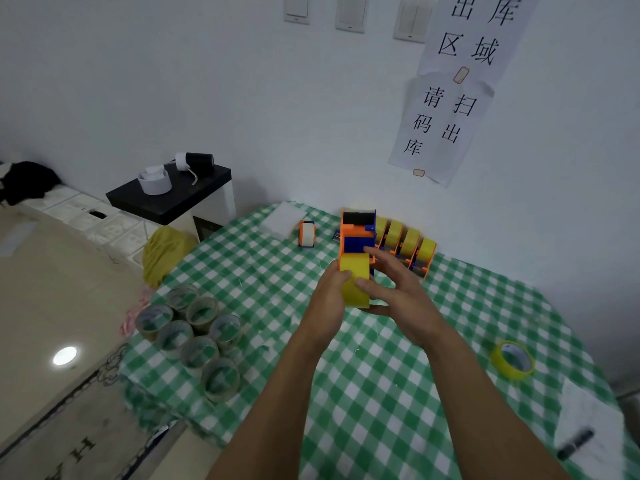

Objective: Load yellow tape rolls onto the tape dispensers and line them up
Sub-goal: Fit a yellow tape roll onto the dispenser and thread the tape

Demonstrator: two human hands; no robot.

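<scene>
Empty cardboard cores [194, 327] crowd the left, with a small white-tape dispenser [307, 233] standing behind. Centre: the left hand [329, 296] grips the yellow tape roll [353, 285] against the orange dispenser [358, 233], and the right hand [398, 289] pinches it too, part-hiding the loaded row [412, 244]. A spare yellow roll [512, 360] lies right. Green checked cloth [381, 393], white wall [207, 81], paper signs [450, 98].

Cannot see lower part of held dispenser [358, 233]: covered by yellow tape roll [355, 296], left hand [329, 296] and right hand [401, 292]. Cannot tell whether roll sits on hub. Cannot count row of loaded dispensers [410, 242]: partly behind held one. Cannot identify dark object [575, 444] at near right: blurred. Smeared along near-left edge of surface [156, 407]. Cut by bottom edge: both forearms. Cut by left edge: black heap [26, 181].
</scene>
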